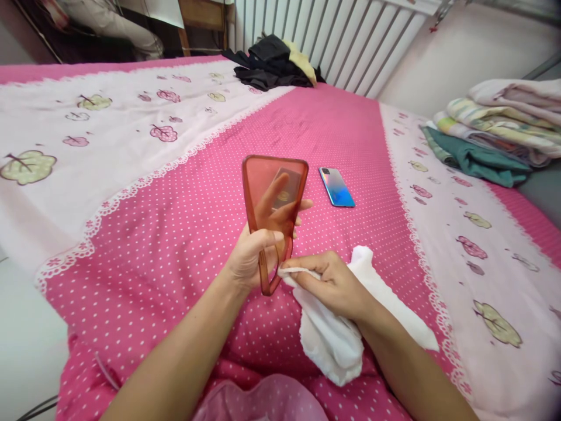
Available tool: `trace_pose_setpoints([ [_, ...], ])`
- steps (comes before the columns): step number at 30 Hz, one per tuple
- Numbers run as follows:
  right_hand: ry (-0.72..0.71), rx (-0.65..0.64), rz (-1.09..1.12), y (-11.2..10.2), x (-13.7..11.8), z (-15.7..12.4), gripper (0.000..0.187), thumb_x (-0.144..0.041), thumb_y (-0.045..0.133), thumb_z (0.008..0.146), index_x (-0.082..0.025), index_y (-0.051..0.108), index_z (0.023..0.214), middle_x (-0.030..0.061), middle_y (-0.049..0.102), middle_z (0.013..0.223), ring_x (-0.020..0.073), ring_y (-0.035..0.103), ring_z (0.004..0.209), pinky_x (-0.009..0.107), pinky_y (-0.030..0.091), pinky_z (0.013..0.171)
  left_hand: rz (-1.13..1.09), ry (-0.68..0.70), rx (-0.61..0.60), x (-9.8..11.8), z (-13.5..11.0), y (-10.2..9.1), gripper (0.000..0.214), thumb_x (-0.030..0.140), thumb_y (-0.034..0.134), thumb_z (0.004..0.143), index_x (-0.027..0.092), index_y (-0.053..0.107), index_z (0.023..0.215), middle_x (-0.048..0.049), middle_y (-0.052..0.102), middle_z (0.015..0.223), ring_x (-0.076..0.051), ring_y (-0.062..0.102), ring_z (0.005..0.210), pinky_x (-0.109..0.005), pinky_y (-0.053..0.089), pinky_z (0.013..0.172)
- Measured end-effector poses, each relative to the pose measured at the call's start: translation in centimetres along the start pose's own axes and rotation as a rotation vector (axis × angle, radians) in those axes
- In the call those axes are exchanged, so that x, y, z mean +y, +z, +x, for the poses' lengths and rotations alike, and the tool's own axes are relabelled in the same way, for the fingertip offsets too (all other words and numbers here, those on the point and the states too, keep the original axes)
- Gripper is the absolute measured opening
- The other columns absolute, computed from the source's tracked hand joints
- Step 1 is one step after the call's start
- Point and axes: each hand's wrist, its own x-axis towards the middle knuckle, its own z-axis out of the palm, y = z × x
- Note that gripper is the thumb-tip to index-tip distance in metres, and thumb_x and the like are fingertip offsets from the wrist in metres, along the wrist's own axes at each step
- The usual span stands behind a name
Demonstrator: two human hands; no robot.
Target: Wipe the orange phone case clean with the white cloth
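Note:
My left hand (254, 251) is closed around the lower part of a see-through red phone case (274, 187), held upright with its fingers behind it. A darker rectangle with a gold mark shows through the case. My right hand (335, 283) pinches a white cloth (333, 345), pressing a fold of it to the lower right rim of the case. The rest of the cloth hangs below the fingers, and more white fabric (390, 298) spreads behind the right wrist. Beyond the hands, a blue and silver phone (336, 187) lies back up on the bed.
The pink dotted bedspread (175, 234) lies under everything. Dark and yellow clothes (274, 61) are heaped by the white slatted headboard (324, 35). Folded blankets (504, 126) are stacked at the right. A pink wavy-edged thing (263, 400) sits at the bottom. A seated person's leg (118, 29) shows top left.

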Motion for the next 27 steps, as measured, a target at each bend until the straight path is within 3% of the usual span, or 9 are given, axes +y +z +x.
trace_pose_setpoints([
  [3,-0.057,0.063,-0.046,0.9,0.4,0.0,0.033,-0.014,0.042,0.085,-0.020,0.072,0.098,0.0011,0.073,0.090,0.0158,0.066,0.081,0.024,0.047,0.070,-0.029,0.069,-0.028,0.0,0.3,-0.3,0.078,0.013,0.050,0.064,0.028,0.036,0.139,-0.0038,0.067,0.110,-0.021,0.056,0.111,-0.034,0.039,0.094],
  [6,-0.129,0.240,-0.501,1.8,0.5,-0.6,0.034,-0.013,0.046,0.082,-0.022,0.071,0.104,0.0026,0.071,0.077,0.0156,0.064,0.065,0.025,0.042,0.059,-0.023,0.068,-0.041,-0.2,0.4,-0.5,0.079,0.011,0.049,0.063,0.026,0.035,0.140,-0.0040,0.066,0.112,-0.022,0.053,0.115,-0.035,0.036,0.097],
  [9,-0.171,0.322,-0.947,2.3,0.3,-1.2,0.035,-0.013,0.052,0.081,-0.025,0.069,0.109,0.0003,0.063,0.060,0.0146,0.055,0.048,0.027,0.028,0.047,-0.036,0.044,-0.049,-0.4,0.5,-0.5,0.082,0.011,0.048,0.061,0.028,0.034,0.141,-0.0031,0.066,0.112,-0.021,0.056,0.108,-0.035,0.038,0.094],
  [12,-0.143,0.364,-1.138,2.6,0.3,-1.3,0.037,-0.009,0.056,0.078,-0.027,0.069,0.107,-0.0009,0.059,0.058,0.0139,0.053,0.047,0.029,0.023,0.047,-0.067,0.006,-0.040,-0.5,0.4,-0.4,0.083,0.010,0.048,0.060,0.026,0.035,0.140,-0.0034,0.067,0.108,-0.018,0.059,0.095,-0.032,0.040,0.088],
  [19,-0.105,0.469,-1.162,3.0,0.8,-0.8,0.036,-0.011,0.055,0.083,-0.029,0.066,0.111,-0.0021,0.058,0.062,0.0126,0.051,0.050,0.029,0.025,0.052,-0.178,-0.080,0.075,0.6,0.7,-0.6,0.070,0.011,0.048,0.062,0.023,0.048,0.130,-0.0052,0.068,0.099,-0.014,0.060,0.083,-0.026,0.044,0.077],
  [24,-0.279,0.486,-0.989,2.4,1.4,-0.3,0.023,-0.019,0.055,0.084,-0.024,0.068,0.102,-0.0025,0.061,0.067,0.0119,0.054,0.054,0.028,0.030,0.053,-0.282,-0.104,0.157,1.4,0.9,-1.4,0.056,0.021,0.047,0.066,0.019,0.055,0.121,-0.0088,0.066,0.103,-0.018,0.060,0.083,-0.031,0.047,0.075],
  [27,-0.334,0.518,-0.904,2.3,1.5,-0.3,0.026,-0.019,0.056,0.078,-0.023,0.067,0.101,-0.0031,0.062,0.067,0.0118,0.055,0.054,0.027,0.031,0.052,-0.317,-0.118,0.164,1.4,0.9,-1.6,0.052,0.023,0.046,0.067,0.017,0.058,0.117,-0.0097,0.066,0.104,-0.018,0.060,0.083,-0.031,0.047,0.077],
])
